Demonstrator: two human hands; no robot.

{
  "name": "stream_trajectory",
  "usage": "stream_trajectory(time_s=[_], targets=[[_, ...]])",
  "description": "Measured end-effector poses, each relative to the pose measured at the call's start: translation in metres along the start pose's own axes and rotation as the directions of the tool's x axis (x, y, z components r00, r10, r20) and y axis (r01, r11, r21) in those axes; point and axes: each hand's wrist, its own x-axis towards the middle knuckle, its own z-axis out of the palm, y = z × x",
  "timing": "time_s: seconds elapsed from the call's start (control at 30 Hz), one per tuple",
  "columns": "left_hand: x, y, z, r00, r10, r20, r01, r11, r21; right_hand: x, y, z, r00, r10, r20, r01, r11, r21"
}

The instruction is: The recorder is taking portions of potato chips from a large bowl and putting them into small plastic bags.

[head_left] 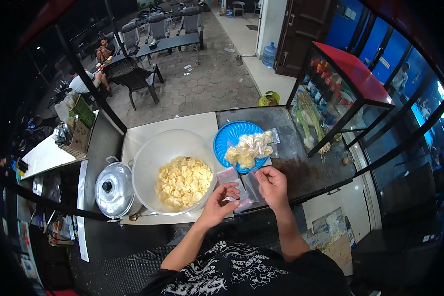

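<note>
Outdoor food stall at night, seen from the head camera looking down. Dark counter (301, 167) in the middle, with a pale board (148, 135) on its left part. Paved ground at 12 o'clock, with dark chairs (133, 74) and a long table (167, 43). Two people sitting far off at 10 o'clock. Blue water jug (269, 54) by a brown door at 1 o'clock.

Near the middle, both hands close together over the counter's front edge. Left hand (217, 203) curled, fingers pinching the near edge of a small clear plastic bag (241, 187). Right hand (273, 186) just at 3 o'clock of that bag, thumb and fingers pinching its other side. Bag looks empty and flat, held between the two hands. More clear bags lying under it, touching the counter.

Big clear bowl (172, 170) at 9 o'clock of the hands, on the pale board. Pile of pale yellow chips (182, 183) inside it, on the side nearer the hands. Round silver pot lid (113, 190) with a black knob further out at 9 o'clock, just beside the bowl. Spoon (140, 215) lying at the bowl's lower edge.

Blue plate (222, 143) at 12 o'clock of the hands, near the bowl. Small filled bags of chips (249, 148) heaped on it.

Glass case with a red top (350, 74) at 2 o'clock, bottles and long green stalks inside.

Black shirt with white pattern (232, 271) at 6 o'clock.
</note>
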Motion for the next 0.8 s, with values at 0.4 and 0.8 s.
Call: stream_trajectory(time_s=[0.4,0.8], targets=[[-0.026,0.098,-0.095,0.953,0.243,-0.180,-0.223,0.967,0.123,-0.003,-0.015,0.169,0.819,-0.414,0.396,0.534,0.802,-0.266],[-0.020,0.127,-0.193,1.000,0.008,-0.027,-0.005,0.991,0.130,-0.015,0.003,0.254,0.846,-0.346,0.405,0.532,0.590,-0.607]])
